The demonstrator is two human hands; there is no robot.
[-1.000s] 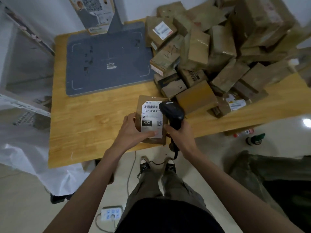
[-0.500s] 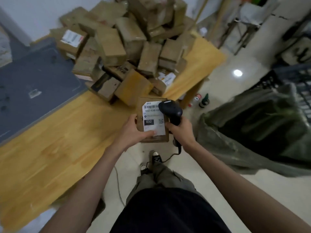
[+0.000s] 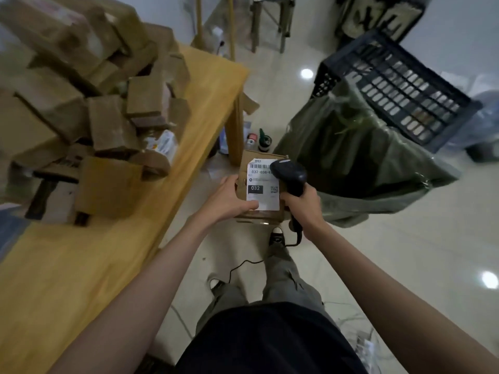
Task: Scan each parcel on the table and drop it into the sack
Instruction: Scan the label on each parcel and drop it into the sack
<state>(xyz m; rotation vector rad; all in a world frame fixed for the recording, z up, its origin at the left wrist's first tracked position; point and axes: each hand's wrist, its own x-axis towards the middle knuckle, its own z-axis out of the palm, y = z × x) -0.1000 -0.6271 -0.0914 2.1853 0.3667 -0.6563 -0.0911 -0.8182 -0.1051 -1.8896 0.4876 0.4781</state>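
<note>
My left hand (image 3: 229, 199) grips a small brown parcel (image 3: 263, 184) with a white label marked 032, held over the floor beyond the table's edge. My right hand (image 3: 303, 205) holds a black corded barcode scanner (image 3: 290, 176), its head over the label's right side. The open green sack (image 3: 359, 155) stands on the floor just right of the parcel. A heap of brown parcels (image 3: 102, 103) lies on the wooden table (image 3: 205, 103) to the left.
A dark plastic crate (image 3: 391, 82) leans behind the sack. Small bottles (image 3: 258, 137) stand on the floor by the table leg (image 3: 235, 130). The scanner cable trails across the tiled floor by my feet. Stool legs show at the top.
I have turned right, away from the table. The parcel and scanner, held the same way, have moved off the table's edge to beside the sack, which is now in full view.
</note>
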